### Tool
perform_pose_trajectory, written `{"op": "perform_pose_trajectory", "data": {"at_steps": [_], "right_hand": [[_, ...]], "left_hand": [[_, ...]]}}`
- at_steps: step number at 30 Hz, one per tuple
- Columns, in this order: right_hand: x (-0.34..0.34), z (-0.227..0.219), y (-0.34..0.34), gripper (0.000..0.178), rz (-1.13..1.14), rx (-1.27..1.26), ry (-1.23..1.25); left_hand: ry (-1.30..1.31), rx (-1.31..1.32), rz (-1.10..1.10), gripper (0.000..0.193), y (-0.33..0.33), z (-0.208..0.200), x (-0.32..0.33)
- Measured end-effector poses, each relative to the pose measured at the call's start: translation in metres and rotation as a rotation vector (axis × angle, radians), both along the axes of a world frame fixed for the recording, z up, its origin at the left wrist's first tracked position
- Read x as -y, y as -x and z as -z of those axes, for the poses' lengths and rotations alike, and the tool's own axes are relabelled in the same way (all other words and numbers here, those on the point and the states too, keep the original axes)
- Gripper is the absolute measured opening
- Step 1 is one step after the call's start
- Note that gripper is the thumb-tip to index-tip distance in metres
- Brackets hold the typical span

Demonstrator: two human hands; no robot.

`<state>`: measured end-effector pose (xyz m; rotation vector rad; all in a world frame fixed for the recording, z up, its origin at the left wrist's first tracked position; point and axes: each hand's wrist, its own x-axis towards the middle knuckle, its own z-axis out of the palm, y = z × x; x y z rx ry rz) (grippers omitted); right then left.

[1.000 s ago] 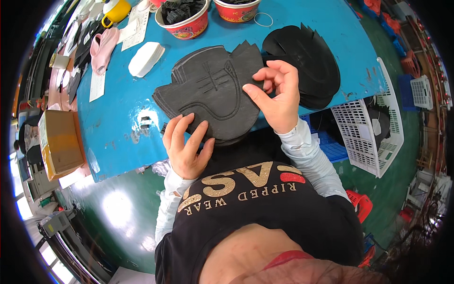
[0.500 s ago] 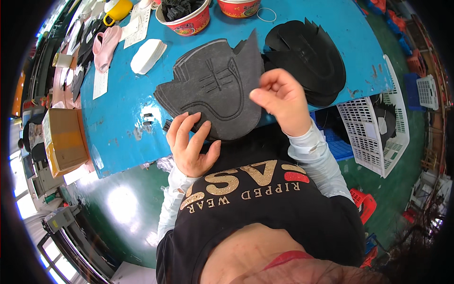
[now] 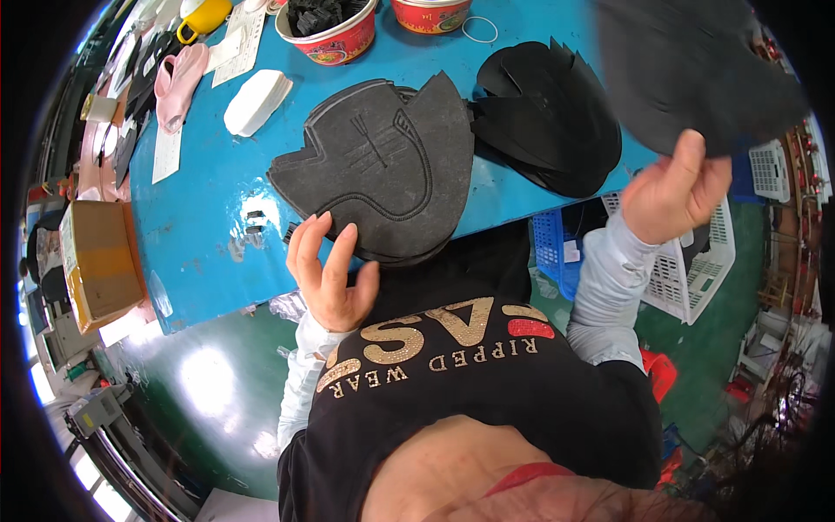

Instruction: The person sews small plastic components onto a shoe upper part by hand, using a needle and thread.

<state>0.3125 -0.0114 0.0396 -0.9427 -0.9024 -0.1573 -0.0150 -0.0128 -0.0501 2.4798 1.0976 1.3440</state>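
Observation:
In front of me on the blue table lies a stack of black shaped sheets [image 3: 391,165], with grooved curved lines on the top one. My left hand [image 3: 329,278] is at the stack's near left edge, fingers spread and fingertips on or just beside it. My right hand [image 3: 678,196] is raised at the right, pinching the lower edge of a single black sheet [image 3: 696,78] between thumb and fingers. That sheet is blurred and partly beyond the table's right edge. A second pile of black sheets [image 3: 557,122] lies to the right of the stack, fanned unevenly.
Red bowls stand at the back of the blue table [image 3: 209,252]; one bowl [image 3: 335,43] holds small black pieces. Left of the stack are a white pad [image 3: 258,103] and a pink clog [image 3: 180,87]. A cardboard box [image 3: 100,265] is at the left, a white crate [image 3: 696,278] below right.
My right hand has moved right and away from the stack, lifting a black sheet with it. My left hand stays by the stack's near left edge.

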Motion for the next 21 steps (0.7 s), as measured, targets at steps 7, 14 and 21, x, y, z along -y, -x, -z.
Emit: {"op": "perform_pose_trajectory", "data": {"at_steps": [7, 14, 21], "right_hand": [[0.014, 0.073, -0.028, 0.037, 0.169, 0.825, 0.668], [0.012, 0.082, -0.023, 0.035, 0.082, 0.784, 0.835], [-0.004, 0.065, -0.001, 0.051, 0.070, 1.018, 0.859]], "left_hand": [[0.023, 0.136, -0.429, 0.034, 0.036, 0.006, -0.008], [0.256, 0.057, -0.453, 0.044, 0.077, 0.010, -0.015], [0.287, -0.273, -0.257, 0.049, 0.065, 0.004, -0.021]]}}
